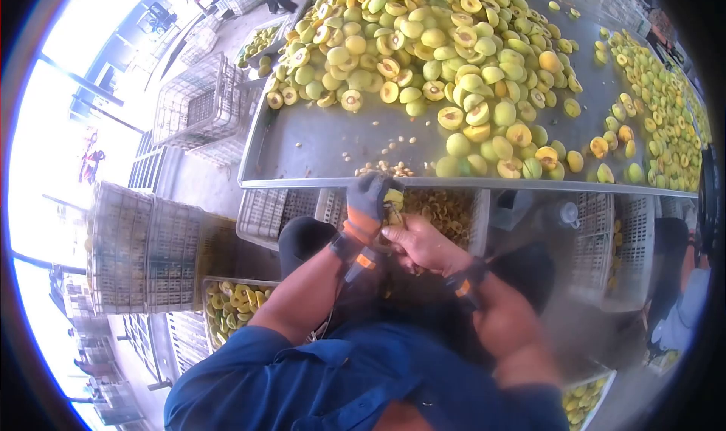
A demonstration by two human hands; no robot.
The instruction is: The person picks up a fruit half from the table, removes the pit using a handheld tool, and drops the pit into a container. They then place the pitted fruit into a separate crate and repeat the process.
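My left hand (pixel 368 202), in a grey and orange glove, is closed around a yellow-green fruit (pixel 394 199) just below the table edge. My bare right hand (pixel 426 243) is close against it, thumb toward the fruit and fingers curled. Whatever sits inside the right fingers is hidden. In front of both hands, a big heap of halved yellow-green fruit (pixel 427 41), like peaches or apricots, covers much of the metal table (pixel 302 140). Many halves show brown pits or hollows. Small loose kernels (pixel 384 168) lie near the table's front lip.
Under the table, a crate (pixel 446 215) contains brownish scraps. Stacked plastic crates (pixel 144 249) stand at left, with a crate of cut fruit (pixel 234 304) beside my left arm. Another fruit pile (pixel 662 102) lies at right, where a person's sleeve (pixel 684 310) shows.
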